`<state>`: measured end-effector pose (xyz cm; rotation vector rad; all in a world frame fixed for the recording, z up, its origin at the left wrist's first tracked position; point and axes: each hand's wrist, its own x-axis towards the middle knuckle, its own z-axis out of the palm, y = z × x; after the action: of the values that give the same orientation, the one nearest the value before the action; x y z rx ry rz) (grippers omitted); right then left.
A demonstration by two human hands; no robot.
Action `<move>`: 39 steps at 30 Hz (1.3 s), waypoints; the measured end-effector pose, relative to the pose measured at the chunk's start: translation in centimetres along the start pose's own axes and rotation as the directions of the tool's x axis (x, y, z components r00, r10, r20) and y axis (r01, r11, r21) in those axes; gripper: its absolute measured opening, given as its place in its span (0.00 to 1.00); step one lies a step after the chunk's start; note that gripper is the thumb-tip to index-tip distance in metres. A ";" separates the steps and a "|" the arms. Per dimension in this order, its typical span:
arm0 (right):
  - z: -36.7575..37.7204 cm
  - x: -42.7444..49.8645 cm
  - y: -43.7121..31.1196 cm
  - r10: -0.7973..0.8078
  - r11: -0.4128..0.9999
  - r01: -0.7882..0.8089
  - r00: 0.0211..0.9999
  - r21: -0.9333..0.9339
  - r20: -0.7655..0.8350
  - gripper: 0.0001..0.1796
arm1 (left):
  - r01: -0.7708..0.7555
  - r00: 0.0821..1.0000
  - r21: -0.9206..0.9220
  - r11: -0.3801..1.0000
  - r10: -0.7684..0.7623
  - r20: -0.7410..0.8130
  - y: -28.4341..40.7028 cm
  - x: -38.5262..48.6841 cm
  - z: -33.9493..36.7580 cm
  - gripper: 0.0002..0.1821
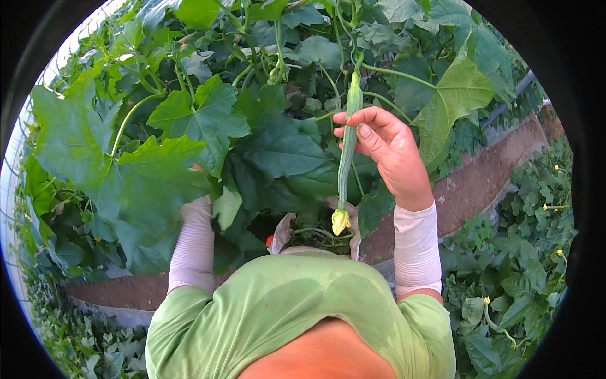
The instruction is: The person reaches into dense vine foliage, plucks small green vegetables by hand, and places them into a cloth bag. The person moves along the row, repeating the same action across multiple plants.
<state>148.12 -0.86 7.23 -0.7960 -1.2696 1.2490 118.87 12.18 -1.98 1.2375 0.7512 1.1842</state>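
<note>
A long, slender ridged green gourd (348, 156) hangs from a vine stem, with a yellow flower (340, 221) at its lower tip. My right hand (386, 147) is around its upper part, thumb and fingers at the fruit. My left hand is hidden behind large green leaves (147, 175); only a bit of skin shows above the pale sleeve (193, 246). Below the flower, against my front, is an open pale cloth bag (282, 233) with green stems (326, 237) inside.
Dense vines and broad leaves (447, 94) fill the area before me. A bare soil path (492, 170) runs diagonally behind the plants. More plants with small yellow flowers (486, 301) grow at the right. A small red thing (269, 240) shows beside the bag.
</note>
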 end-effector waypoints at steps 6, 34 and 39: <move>0.0 1.6 3.4 0.007 0.984 -0.017 0.999 -0.177 -0.054 0.08 | 0.140 0.965 0.011 0.990 -0.139 0.222 0.9 -1.1 -3.3 0.29; -4.5 16.1 13.2 0.159 0.962 -0.172 0.984 0.211 0.077 0.16 | -0.466 0.881 0.834 0.296 0.246 0.405 5.3 -6.4 4.9 0.53; -3.6 16.2 11.9 0.224 0.957 -0.242 0.967 0.163 0.120 0.10 | -0.658 0.749 0.750 0.065 0.153 0.644 3.5 -5.6 4.9 0.33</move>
<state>146.53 17.81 -0.75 -0.7785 -1.1481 1.5862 120.95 5.05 1.58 2.9391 0.8358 0.6889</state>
